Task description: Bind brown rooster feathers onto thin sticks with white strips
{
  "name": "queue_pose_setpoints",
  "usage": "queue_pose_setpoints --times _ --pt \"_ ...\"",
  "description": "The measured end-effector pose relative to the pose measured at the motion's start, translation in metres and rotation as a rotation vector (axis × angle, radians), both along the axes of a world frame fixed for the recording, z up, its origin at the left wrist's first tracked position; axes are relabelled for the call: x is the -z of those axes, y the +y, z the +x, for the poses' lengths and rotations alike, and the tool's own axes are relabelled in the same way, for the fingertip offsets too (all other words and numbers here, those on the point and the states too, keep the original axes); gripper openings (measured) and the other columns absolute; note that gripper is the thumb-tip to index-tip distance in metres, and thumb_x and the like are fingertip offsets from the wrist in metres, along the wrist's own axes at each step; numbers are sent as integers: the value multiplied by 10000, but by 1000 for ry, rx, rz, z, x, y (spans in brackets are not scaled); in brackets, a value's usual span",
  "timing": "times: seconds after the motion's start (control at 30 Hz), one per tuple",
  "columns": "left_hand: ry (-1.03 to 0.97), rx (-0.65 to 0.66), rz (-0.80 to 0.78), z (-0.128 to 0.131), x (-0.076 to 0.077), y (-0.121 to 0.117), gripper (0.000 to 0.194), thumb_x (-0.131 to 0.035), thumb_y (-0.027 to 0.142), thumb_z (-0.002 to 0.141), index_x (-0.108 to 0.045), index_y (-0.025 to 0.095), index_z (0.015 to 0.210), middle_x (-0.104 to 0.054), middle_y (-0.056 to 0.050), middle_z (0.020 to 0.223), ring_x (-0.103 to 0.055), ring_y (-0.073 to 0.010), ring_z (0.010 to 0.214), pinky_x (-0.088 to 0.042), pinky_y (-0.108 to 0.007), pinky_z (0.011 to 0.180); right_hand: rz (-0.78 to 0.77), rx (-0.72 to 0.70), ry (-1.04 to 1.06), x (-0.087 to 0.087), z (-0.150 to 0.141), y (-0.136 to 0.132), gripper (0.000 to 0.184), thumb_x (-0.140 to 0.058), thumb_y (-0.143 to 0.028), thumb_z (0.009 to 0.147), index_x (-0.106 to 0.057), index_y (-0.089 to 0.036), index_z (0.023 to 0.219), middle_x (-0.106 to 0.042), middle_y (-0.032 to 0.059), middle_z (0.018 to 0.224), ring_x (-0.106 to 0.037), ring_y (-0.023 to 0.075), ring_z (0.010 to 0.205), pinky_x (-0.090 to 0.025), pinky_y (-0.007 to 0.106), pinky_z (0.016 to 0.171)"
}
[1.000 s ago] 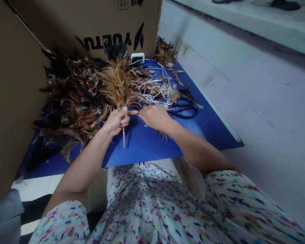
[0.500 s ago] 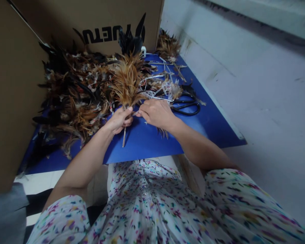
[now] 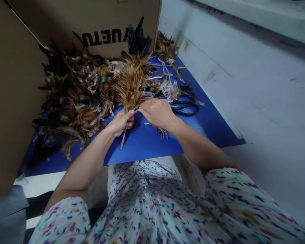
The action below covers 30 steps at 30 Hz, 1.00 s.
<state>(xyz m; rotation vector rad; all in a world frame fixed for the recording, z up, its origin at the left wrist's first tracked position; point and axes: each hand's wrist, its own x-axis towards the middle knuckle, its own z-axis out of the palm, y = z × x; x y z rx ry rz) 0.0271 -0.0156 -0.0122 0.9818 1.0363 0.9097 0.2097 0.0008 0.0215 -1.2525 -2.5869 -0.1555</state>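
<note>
My left hand point(image 3: 122, 122) is closed round the thin stick point(image 3: 123, 139) of a feather duster point(image 3: 132, 79), just below its feathers. Brown feathers fan out above the hand, with black ones at the far tip. The stick's bare end pokes out below my fingers. Close on the right, my right hand point(image 3: 156, 111) pinches a narrow strip of whitish plastic point(image 3: 137, 110) that runs to the stick beside my left thumb. More of this clear strip point(image 3: 165, 88) lies tangled beyond my right hand. The right fingertips are partly hidden behind the hand.
A heap of loose brown and black feathers point(image 3: 76, 91) covers the left of the blue board point(image 3: 147, 145). Black-handled scissors point(image 3: 186, 109) lie right of my right hand. Another feather bunch point(image 3: 166, 47) is at the back. A cardboard box point(image 3: 104, 17) and a wall point(image 3: 239, 81) border the board.
The duster's feathered top has tipped to the right and its stick end slightly left. The strip between my hands looks shorter, and my left hand has shifted a little.
</note>
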Motion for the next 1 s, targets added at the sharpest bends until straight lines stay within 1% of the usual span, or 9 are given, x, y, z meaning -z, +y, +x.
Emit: queue_pose_setpoints --times 0.1,0.17,0.4,0.5,0.57,0.7,0.87,0.93,1.0 --pt "30 -34 -5 1 1 0 389 -719 386 827 -370 217 802 -313 111 548 -247 -17 369 -108 -144 368 0 -5 -37 -9 3 -2 279 -449 -263 1017 -703 -148 1008 -734 111 1000 -632 218 892 -303 320 670" --pt "40 -41 3 2 1 -2 359 -705 363 843 -376 219 829 -310 114 548 -229 -18 371 -112 -148 373 2 -29 -95 -19 3 -5 276 -435 -227 1018 -697 -141 1028 -727 118 1006 -628 217 895 -305 320 665" --pt "49 -8 77 4 1 -9 367 -710 421 841 -415 216 915 -371 96 599 -271 -23 402 -157 -165 393 61 -142 -340 -72 -14 -12 340 -359 -108 1009 -683 -136 1107 -707 128 1045 -612 225 934 -304 328 629" --pt "61 11 68 4 0 -11 401 -716 449 837 -397 216 904 -376 97 615 -277 -19 410 -162 -162 402 69 -213 -403 -86 -25 -5 349 -357 -103 1012 -696 -142 1083 -706 115 1041 -608 218 950 -338 322 660" --pt "86 18 64 5 -2 -12 393 -705 443 849 -389 215 898 -377 100 614 -284 -19 409 -178 -160 401 79 -262 -400 -90 -32 3 334 -381 -122 1015 -712 -154 1040 -708 102 1022 -605 205 951 -366 314 697" --pt "131 22 87 7 -4 -14 311 -667 374 891 -404 211 914 -393 98 614 -320 -29 404 -226 -161 396 57 -327 -373 -90 -45 15 305 -435 -161 1013 -735 -162 958 -704 83 963 -612 197 964 -400 322 770" --pt "251 3 132 10 0 -14 258 -635 309 912 -422 194 823 -446 72 618 -361 -31 419 -261 -171 414 27 -406 -352 -90 -70 20 277 -475 -188 991 -742 -179 918 -704 57 896 -625 208 1000 -431 357 836" --pt "270 28 143 10 2 -14 290 -634 352 911 -440 183 778 -438 67 588 -356 -32 417 -254 -181 415 32 -444 -392 -88 -83 23 261 -484 -171 970 -744 -186 954 -708 53 894 -625 209 1016 -440 361 850" --pt "266 75 149 9 4 -13 375 -643 458 889 -450 178 730 -406 68 542 -336 -36 406 -224 -193 405 49 -496 -459 -84 -96 28 284 -470 -118 945 -745 -174 987 -711 58 912 -626 203 1025 -440 354 855"
